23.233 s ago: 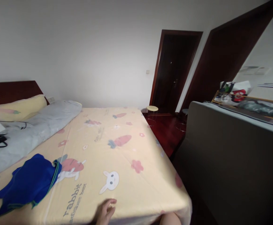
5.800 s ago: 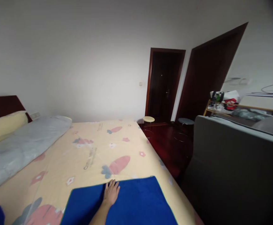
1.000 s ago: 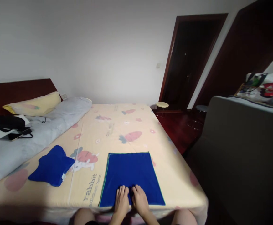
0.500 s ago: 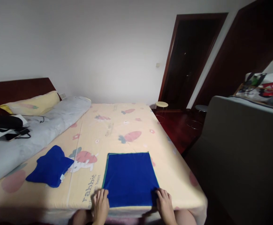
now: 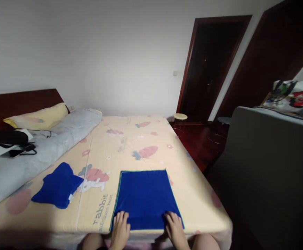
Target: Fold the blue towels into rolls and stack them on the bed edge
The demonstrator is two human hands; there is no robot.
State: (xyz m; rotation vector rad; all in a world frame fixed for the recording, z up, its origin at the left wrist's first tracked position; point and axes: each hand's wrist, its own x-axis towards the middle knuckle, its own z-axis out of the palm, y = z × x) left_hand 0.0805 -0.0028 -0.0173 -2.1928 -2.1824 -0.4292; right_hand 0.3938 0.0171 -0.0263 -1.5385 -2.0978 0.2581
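Pale wall point(image 5: 115, 62) and dark doorway point(image 5: 214, 69) frame the wide bed point(image 5: 198, 208), whose sheet is printed with carrots and rabbits. Seen from the seated person's side, a flat blue cloth point(image 5: 146, 194) with green edging lies at twelve o'clock, along the near edge of the bed. The left hand point(image 5: 120, 231) is on its near part at seven o'clock, the right hand point(image 5: 175, 229) at five, both with fingers bent and close together; I can't tell whether either is pinching the fabric. A rumpled blue cloth point(image 5: 59, 185) lies at ten o'clock. I'd judge the flat one light, soft and floppy, not fragile, apt to wrinkle if pushed. Its two near corners look the best holds, thumb beneath and fingertips above, keeping the edge evenly taut
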